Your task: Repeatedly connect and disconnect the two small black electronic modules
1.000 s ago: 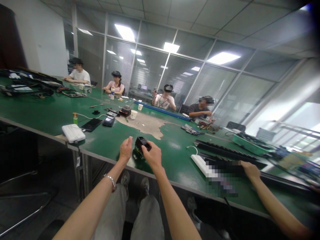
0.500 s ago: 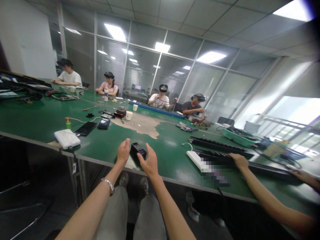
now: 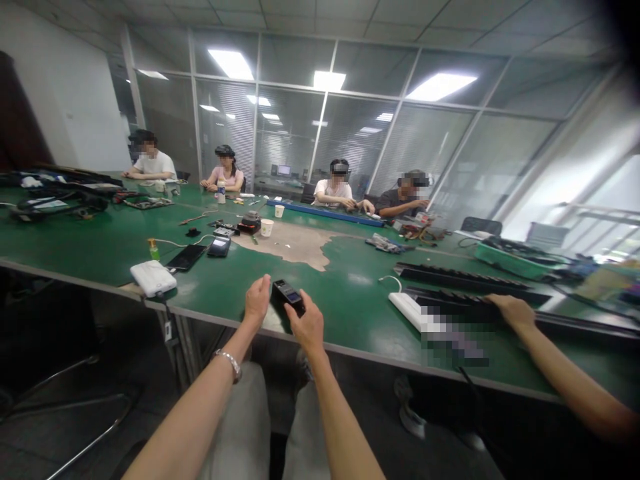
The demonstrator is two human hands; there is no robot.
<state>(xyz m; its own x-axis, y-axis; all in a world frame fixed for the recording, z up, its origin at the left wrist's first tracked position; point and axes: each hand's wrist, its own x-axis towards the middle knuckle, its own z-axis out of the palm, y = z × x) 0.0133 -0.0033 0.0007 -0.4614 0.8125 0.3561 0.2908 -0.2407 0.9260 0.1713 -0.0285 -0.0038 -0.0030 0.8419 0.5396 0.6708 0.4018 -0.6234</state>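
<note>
A small black device (image 3: 286, 294) with a little screen sits at the near edge of the green table (image 3: 350, 293), between my two hands. My left hand (image 3: 257, 301) curls against its left side, a metal bracelet on that wrist. My right hand (image 3: 308, 323) grips its near right end with thumb and fingers. Both arms reach out from my lap over the table's edge.
A white power bank (image 3: 153, 277), two dark phones (image 3: 189, 256) and a paper cup (image 3: 267, 228) lie to the left and beyond. A co-worker's hand (image 3: 515, 311) rests on black trays (image 3: 465, 277) at the right, by a white power strip (image 3: 409, 309). Several people sit at the far side.
The camera view has shifted slightly. My hands stay round the black device, which has tilted a little; the co-worker's hand at the right remains on the trays.
</note>
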